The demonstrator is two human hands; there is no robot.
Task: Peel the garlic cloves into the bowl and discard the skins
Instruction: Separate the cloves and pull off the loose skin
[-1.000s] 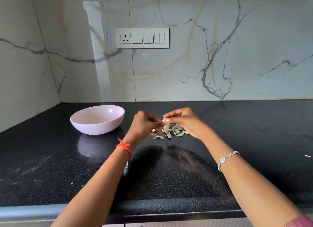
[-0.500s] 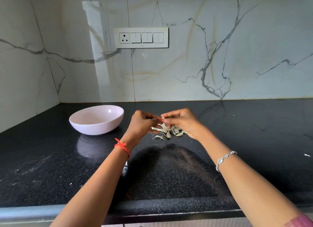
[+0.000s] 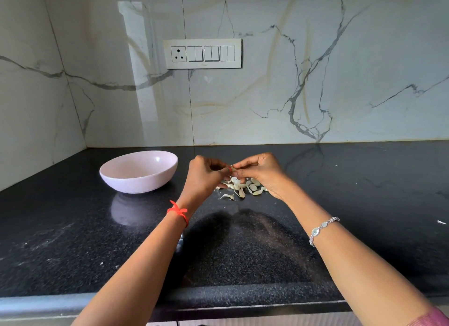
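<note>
Marble-veined white wall tiles with a white switch plate (image 3: 202,53) rise behind a black speckled stone counter (image 3: 243,252), and both hands are working close together above it. The left hand (image 3: 204,177) and right hand (image 3: 262,172) meet fingertip to fingertip, each with its fingers curled in to pinch a small pale garlic clove (image 3: 233,169) between them. As I read it, one hand steadies the clove while the other picks at the skin, though the clove is too small for me to tell which does which.

A loose heap of papery off-white garlic skins (image 3: 245,188) lies on the counter directly under the hands, so I judge the peelings are simply falling where the work is done, with discarding left for later. The pale pink round ceramic bowl (image 3: 138,179) stands on the outer side of the left hand, near but apart – a short reach for dropping a finished clove. I see no cloves in the part of its inside that shows.

A red thread (image 3: 178,211) circles the left wrist and a silver beaded bracelet (image 3: 322,228) the right.

A second ago there was a small gap between the two sets of fingertips; since then they have closed onto the clove. The bowl and the heap look unchanged.
</note>
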